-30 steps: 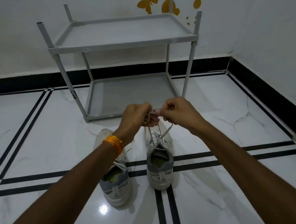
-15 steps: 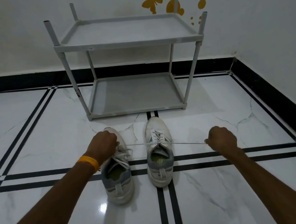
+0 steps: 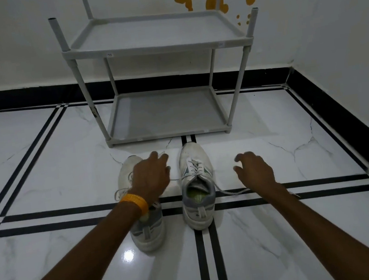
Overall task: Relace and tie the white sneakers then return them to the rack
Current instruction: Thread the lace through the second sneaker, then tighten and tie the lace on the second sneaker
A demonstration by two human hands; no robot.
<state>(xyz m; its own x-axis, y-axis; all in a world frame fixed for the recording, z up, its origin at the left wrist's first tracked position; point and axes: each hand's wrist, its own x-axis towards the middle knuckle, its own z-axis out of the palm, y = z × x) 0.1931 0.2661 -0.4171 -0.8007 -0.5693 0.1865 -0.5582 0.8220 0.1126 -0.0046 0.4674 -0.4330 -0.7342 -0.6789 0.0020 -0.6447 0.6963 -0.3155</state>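
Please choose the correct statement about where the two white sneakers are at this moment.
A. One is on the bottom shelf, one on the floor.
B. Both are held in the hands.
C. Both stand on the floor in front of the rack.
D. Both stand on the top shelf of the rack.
C: the left sneaker and the right sneaker both stand on the floor before the rack, whose two shelves hold no shoes.

- Rack [image 3: 155, 47] — both shelves bare, open at the front; corner posts bound access.
- Floor [image 3: 271, 128] right of the sneakers [image 3: 197, 185] unobstructed, save a loose lace [image 3: 230, 191] trailing across.
- Narrow gap between sneakers.
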